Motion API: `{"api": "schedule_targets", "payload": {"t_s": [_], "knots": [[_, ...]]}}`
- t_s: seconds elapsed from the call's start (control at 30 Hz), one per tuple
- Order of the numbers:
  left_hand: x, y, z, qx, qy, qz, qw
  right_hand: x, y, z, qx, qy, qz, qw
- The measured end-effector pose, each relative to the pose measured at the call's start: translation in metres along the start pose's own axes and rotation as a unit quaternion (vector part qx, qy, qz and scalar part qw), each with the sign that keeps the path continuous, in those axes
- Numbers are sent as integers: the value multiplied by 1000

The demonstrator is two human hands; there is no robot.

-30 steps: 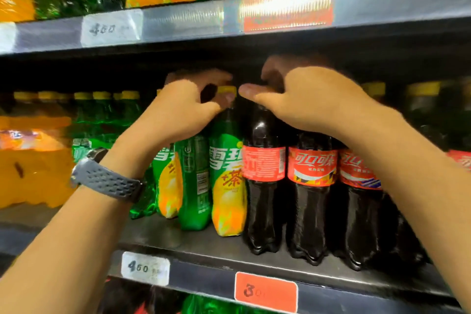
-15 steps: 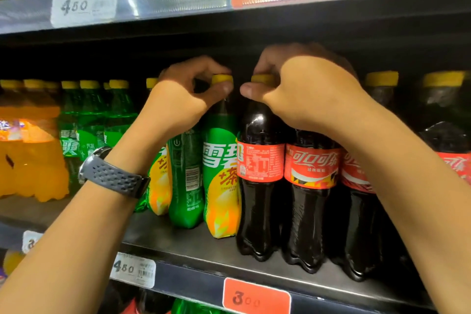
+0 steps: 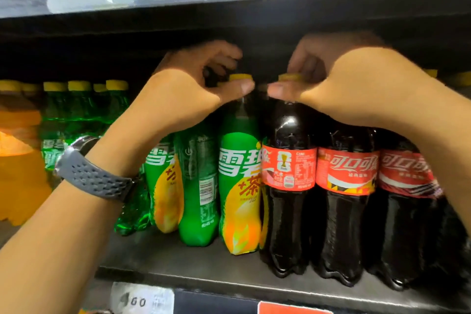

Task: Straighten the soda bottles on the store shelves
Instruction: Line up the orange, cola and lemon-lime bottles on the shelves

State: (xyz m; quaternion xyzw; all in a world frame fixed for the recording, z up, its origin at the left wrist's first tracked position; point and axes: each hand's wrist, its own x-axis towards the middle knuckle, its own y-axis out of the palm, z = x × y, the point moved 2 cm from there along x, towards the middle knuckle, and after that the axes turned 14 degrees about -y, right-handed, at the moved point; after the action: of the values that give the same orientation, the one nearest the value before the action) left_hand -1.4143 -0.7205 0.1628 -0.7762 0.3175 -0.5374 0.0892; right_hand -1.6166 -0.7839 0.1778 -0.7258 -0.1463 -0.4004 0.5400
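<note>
Currently both hands are up at the bottle tops on the middle shelf (image 3: 204,267).

Left hand (image 3: 183,99): its fingers (image 3: 224,58) curl over the yellow cap (image 3: 240,77) of the green bottle (image 3: 239,186), with the thumb pressed against the neck just below the cap. We log this as a grip on the bottle top. A grey watch (image 3: 96,178) sits on the wrist.

Right hand (image 3: 356,84): its fingers curl over the cap of the cola bottle (image 3: 288,199), with the thumb against the neck, gripping it likewise.

The green bottle stands upright at the shelf front with its label facing us, and it touches the cola bottle on its right. The cola bottle's label is turned partway, small print towards us. To its right, two more colas (image 3: 346,199) stand side by side, logos forward. Left of the green bottle, a second green one (image 3: 198,186) shows its barcode.

Orange bottles (image 3: 17,160) stand at far left. We read "460" on the price tag (image 3: 142,299) below.
</note>
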Motion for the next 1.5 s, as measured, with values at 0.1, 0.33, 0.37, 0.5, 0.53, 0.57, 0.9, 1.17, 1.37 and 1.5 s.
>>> {"api": "schedule_targets", "payload": {"t_s": [0.1, 0.33, 0.37, 0.5, 0.53, 0.57, 0.9, 1.17, 1.37, 1.5], "knots": [[8, -2, 8, 3, 15, 28, 1000, -1, -1, 2, 16, 3, -3, 1000], [13, -11, 22, -27, 26, 106, 994, 3, -6, 8, 50, 17, 37, 998], [12, -15, 26, -20, 18, 106, 994, 3, -6, 9, 50, 22, 37, 998], [9, -34, 46, 48, -14, 89, 995, 1, -8, 11, 15, 50, 1, 999], [9, -36, 49, 50, -16, 98, 994, 1, -8, 11, -1, 53, -6, 999], [9, -37, 49, 42, -13, 106, 993, 1, -8, 10, -13, 52, -8, 999], [5, -38, 40, 52, -22, 13, 998, 0, -9, 7, 30, 29, 26, 999], [3, -39, 45, -25, -33, 66, 997, 0, -5, 3, 60, 31, 13, 998], [0, -30, 38, -7, -42, -42, 998, -2, -5, 8, 33, 9, 20, 999], [-1, -31, 35, 14, -34, -59, 998, -2, -5, 9, 30, 18, 31, 999]]}}
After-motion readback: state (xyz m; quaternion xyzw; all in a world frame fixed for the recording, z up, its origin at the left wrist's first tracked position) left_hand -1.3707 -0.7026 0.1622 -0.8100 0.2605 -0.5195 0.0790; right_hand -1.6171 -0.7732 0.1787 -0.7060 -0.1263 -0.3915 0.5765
